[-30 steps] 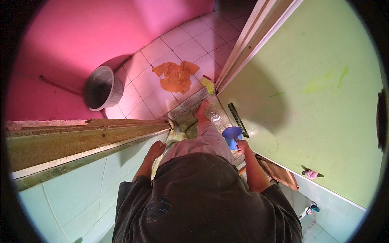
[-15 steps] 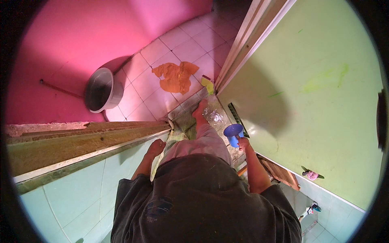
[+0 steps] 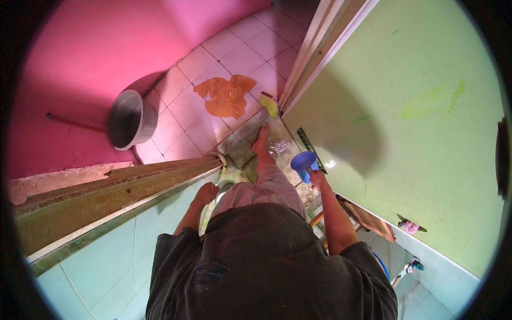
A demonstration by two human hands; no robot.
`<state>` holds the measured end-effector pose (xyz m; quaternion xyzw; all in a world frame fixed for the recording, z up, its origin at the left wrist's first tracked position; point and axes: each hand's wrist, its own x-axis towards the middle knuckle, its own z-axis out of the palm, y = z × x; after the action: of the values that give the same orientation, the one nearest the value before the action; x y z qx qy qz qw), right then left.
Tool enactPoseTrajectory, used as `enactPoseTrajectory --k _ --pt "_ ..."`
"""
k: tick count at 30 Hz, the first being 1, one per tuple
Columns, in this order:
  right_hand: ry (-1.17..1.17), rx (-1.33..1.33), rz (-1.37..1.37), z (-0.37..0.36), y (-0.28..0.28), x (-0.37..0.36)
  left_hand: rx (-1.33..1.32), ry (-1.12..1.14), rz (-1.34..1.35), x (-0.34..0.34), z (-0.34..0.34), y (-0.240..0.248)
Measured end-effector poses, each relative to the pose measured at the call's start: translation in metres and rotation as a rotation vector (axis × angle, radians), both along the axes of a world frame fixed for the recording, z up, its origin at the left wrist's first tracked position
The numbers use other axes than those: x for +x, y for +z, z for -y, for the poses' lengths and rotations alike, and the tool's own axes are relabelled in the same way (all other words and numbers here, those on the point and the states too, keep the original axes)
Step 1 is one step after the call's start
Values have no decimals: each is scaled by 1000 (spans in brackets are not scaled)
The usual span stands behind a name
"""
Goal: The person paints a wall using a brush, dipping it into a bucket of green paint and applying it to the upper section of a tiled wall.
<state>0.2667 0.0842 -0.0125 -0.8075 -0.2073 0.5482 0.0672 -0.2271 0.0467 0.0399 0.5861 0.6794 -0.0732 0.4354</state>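
Note:
My right hand point(image 3: 318, 180) is closed round the handle of a blue plastic water dipper point(image 3: 303, 169), held out over the wet tiled floor beside the green wall. The dipper's round mouth faces up, and its contents do not show clearly. My left hand point(image 3: 207, 193) hangs low by the wooden door frame with curled fingers. A pale, rounded thing point(image 3: 223, 191) partly shows next to that hand, mostly covered by my leg; whether I grip it cannot be made out. My bare foot point(image 3: 261, 140) stands near the doorway threshold, where the floor shines with water.
A grey basin point(image 3: 128, 120) leans near the pink wall point(image 3: 80, 69). Crumpled orange cloth point(image 3: 226, 97) lies on the tiles point(image 3: 200, 130) past the threshold. A yellow-green item point(image 3: 270, 105) sits at the foot of the door post. To my right is the green wall point(image 3: 426, 133).
My view has shifted slightly, with the doorway sliding left. The dipper stays in my right hand, a little more upright. A pale rounded thing now shows by my left hand.

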Motion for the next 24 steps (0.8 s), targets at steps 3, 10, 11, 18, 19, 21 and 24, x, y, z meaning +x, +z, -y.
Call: enactPoseTrajectory --k 3,10,11,18,19,21,24 --pt "129 36 68 -8 -2 -4 -13 24 -4 -1 0 -1" --pt "754 187 345 -32 -21 -17 -23 102 7 1 12 -5" --pt "732 257 408 -38 -12 -30 -37 128 20 2 14 -4" --pt "924 279 354 -69 10 -67 25 218 12 -3 47 -13" --pt "1072 372 415 -68 7 -67 23 226 12 -5 52 -12" --pt "1219 464 472 -70 5 -69 44 217 13 -8 61 -16" --pt "1200 287 358 -71 -3 -74 4 211 -2 -14 64 -22"
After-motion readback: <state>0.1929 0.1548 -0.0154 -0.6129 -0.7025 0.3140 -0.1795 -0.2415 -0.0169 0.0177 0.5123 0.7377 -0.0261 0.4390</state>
